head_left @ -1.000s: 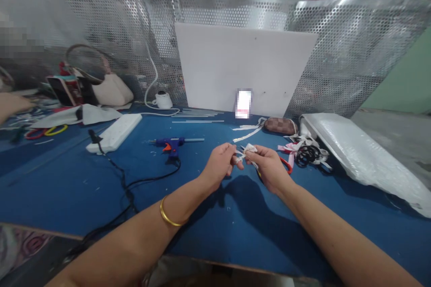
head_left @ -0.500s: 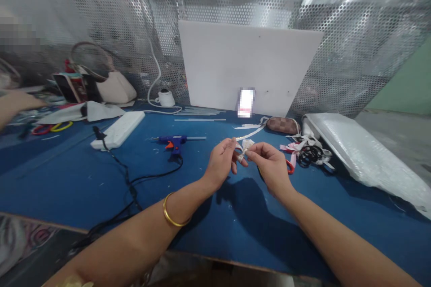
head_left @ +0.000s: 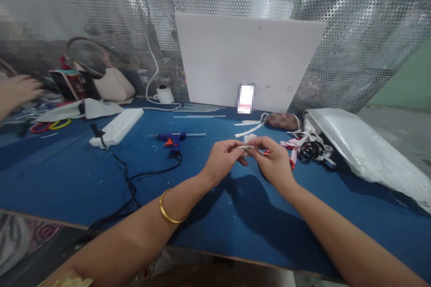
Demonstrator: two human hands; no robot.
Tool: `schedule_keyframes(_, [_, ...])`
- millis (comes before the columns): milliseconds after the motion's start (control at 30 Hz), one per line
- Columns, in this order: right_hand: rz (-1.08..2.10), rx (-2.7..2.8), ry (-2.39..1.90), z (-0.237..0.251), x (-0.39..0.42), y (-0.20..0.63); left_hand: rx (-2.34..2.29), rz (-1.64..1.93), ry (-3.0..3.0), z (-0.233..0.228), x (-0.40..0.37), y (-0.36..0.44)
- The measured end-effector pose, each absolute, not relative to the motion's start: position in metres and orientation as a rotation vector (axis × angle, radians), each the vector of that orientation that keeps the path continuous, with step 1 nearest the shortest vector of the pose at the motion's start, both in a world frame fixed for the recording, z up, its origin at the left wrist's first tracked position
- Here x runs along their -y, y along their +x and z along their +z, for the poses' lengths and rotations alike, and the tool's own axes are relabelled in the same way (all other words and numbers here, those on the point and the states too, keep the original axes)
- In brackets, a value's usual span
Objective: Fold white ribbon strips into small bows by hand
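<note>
Closer together at the fingertips than half a second ago, the left hand [head_left: 220, 161] and right hand [head_left: 276, 163] both pinch a small, white, folded ribbon piece [head_left: 249, 137], held up over the flat blue tabletop [head_left: 67, 179]. It looks light, soft and easily creased — a gentle pinch at its middle should suit. Behind stand a white rectangular board [head_left: 249, 54] and a silver perforated-metal partition [head_left: 357, 40]; green wall [head_left: 400, 74] shows at right.

My left forearm [head_left: 134, 233] slants in from eight o'clock, my right forearm [head_left: 340, 231] from four; my left hand [head_left: 220, 159] and right hand [head_left: 274, 163] face each other, fingers [head_left: 261, 142] curled and pinching, tips close together.
</note>
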State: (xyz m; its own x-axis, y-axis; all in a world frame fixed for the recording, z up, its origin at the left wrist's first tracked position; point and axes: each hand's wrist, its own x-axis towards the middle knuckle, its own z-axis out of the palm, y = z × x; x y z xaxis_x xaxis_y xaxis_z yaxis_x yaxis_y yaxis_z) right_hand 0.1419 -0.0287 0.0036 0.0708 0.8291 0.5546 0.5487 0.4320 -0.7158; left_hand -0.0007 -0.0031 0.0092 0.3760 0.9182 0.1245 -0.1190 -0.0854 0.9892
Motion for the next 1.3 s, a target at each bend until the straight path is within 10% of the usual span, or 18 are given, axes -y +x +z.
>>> schedule_keyframes(267, [-0.092,1.811,-1.288,0.002,0.032,0.144,-0.740,1.020,1.393,0.006,0.005,-0.003])
schedule_keyframes(1300, [-0.125,2.125,-1.078,0.013,0.033,0.147,-0.927,1.051,1.685,0.001,0.004,-0.005])
